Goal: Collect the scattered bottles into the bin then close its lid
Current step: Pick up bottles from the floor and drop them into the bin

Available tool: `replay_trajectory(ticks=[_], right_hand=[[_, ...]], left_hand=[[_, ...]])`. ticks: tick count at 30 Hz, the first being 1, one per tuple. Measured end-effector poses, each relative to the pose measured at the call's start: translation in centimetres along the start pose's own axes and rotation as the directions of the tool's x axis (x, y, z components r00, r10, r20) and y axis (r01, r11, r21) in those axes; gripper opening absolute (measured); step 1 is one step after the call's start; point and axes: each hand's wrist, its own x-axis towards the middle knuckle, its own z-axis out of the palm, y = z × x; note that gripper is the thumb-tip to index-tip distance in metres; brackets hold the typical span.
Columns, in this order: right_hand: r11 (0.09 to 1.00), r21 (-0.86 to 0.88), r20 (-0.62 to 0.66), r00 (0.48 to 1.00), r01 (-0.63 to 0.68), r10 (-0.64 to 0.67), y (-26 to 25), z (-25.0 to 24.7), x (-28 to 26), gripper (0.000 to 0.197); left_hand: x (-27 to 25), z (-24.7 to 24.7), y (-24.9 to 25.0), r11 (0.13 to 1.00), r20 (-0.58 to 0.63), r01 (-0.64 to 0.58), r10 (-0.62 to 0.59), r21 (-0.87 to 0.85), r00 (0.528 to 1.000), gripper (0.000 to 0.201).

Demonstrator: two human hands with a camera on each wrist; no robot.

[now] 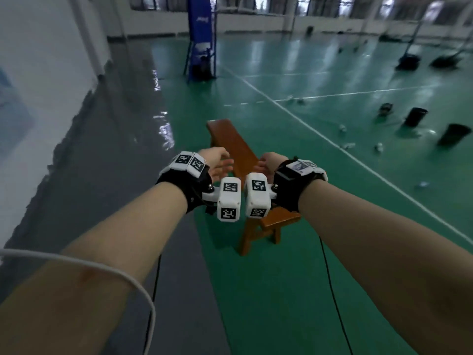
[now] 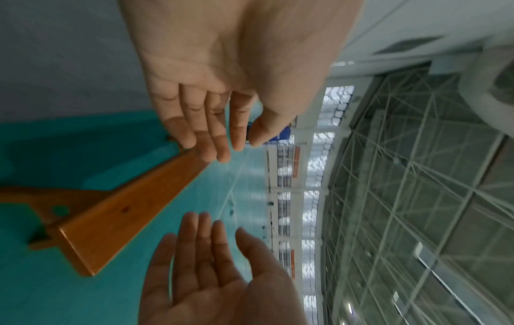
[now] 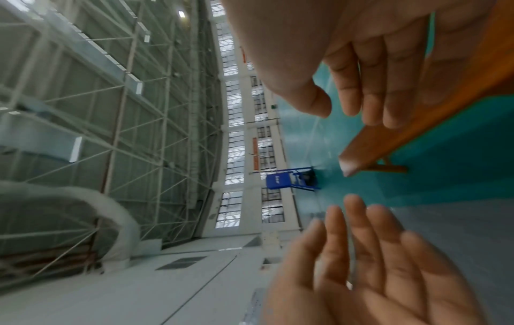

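Hands hover together above the near end of a wooden bench (image 1: 231, 147), palms facing each other, holding nothing. The left hand (image 1: 215, 162) has its fingers (image 2: 211, 132) straight and relaxed; the right hand (image 1: 268, 163) likewise, fingers (image 3: 372, 96) loosely extended. Scattered bottles (image 1: 348, 146) lie well apart from both hands, far to the right on the green floor (image 1: 256, 278) past a white court line. Near them stand two dark bins (image 1: 414, 116), one leaning; their contents cannot be made out.
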Motion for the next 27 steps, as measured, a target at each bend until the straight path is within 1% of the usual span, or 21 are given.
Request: replay_trajectory(ticks=[1, 2, 3, 4, 6, 7, 10, 13, 15, 16, 18, 19, 21, 23, 25, 27], right_hand=[[0.997, 0.075, -0.038, 0.999, 0.002, 0.001, -0.6, -2.2, 0.9, 0.032], [0.996, 0.091, -0.071, 0.997, 0.022, -0.016, -1.5, -4.5, 0.9, 0.026], [0.997, 0.07, -0.102, 0.994, 0.031, -0.024, -2.0, -6.7, 1.2, 0.019], [0.996, 0.082, -0.152, 0.988, 0.037, -0.024, -2.1, -9.1, 1.6, 0.016], [0.996, 0.074, -0.249, 0.968, 0.039, -0.019, -2.0, -14.0, 2.7, 0.022], [0.998, 0.068, -0.293, 0.956, 0.019, 0.002, -2.1, -16.7, 3.6, 0.024], [0.997, 0.075, -0.425, 0.904, -0.015, 0.046, -2.3, -25.1, 6.2, 0.023], [0.995, 0.097, -0.571, 0.818, -0.012, 0.066, -3.3, -34.2, 8.2, 0.023], [0.994, 0.101, -0.653, 0.751, -0.041, 0.097, -4.8, -39.7, 8.8, 0.022], [0.995, 0.097, -0.689, 0.72, -0.023, 0.084, -5.7, -42.6, 9.3, 0.018], [0.988, 0.138, -0.759, 0.647, 0.062, 0.065, -7.5, -48.2, 10.3, 0.011], [0.984, 0.156, -0.787, 0.613, 0.08, 0.075, -8.1, -50.6, 10.6, 0.014], [0.976, 0.21, -0.814, 0.563, 0.054, 0.144, -7.7, -54.8, 10.9, 0.021], [0.963, 0.268, -0.829, 0.513, 0.018, 0.221, -6.1, -59.0, 11.2, 0.022], [0.946, 0.325, -0.843, 0.459, 0.02, 0.28, -4.4, -63.8, 11.6, 0.023], [0.933, 0.361, -0.854, 0.406, 0.014, 0.324, -3.6, -68.5, 12.1, 0.023]], left_hand=[[0.9, 2.8, 0.9, 0.999, 0.04, -0.006, 0.004, 0.034, 0.999, 0.019], [1.8, 5.6, 1.5, 0.998, 0.077, -0.004, -0.001, 0.069, 0.997, 0.018], [2.8, 8.3, 1.6, 0.995, 0.114, 0.002, -0.014, 0.102, 0.993, 0.018], [3.9, 11.0, 1.5, 0.991, 0.153, 0.012, -0.033, 0.134, 0.988, 0.018], [6.3, 16.4, 0.7, 0.98, 0.234, 0.027, -0.074, 0.195, 0.969, 0.018], [7.6, 19.2, 0.4, 0.974, 0.274, 0.032, -0.095, 0.226, 0.957, 0.017], [11.5, 27.8, 0.1, 0.942, 0.391, -0.004, -0.136, 0.336, 0.91, 0.017], [14.9, 37.0, 1.1, 0.927, 0.502, -0.085, -0.12, 0.366, 0.857, 0.019], [16.5, 43.2, 2.4, 0.918, 0.581, -0.109, -0.147, 0.381, 0.801, 0.02], [17.2, 46.2, 3.1, 0.918, 0.622, -0.122, -0.153, 0.377, 0.768, 0.021], [18.9, 52.5, 4.2, 0.925, 0.683, -0.152, -0.139, 0.348, 0.718, 0.022], [19.6, 55.4, 4.4, 0.926, 0.703, -0.166, -0.132, 0.339, 0.699, 0.023], [20.4, 60.5, 3.7, 0.902, 0.732, -0.202, -0.162, 0.382, 0.662, 0.024], [21.1, 65.2, 2.1, 0.874, 0.755, -0.21, -0.232, 0.439, 0.613, 0.024], [22.3, 69.8, 0.3, 0.848, 0.772, -0.211, -0.304, 0.487, 0.559, 0.022], [23.6, 74.6, -1.2, 0.821, 0.777, -0.23, -0.347, 0.522, 0.525, 0.021]])
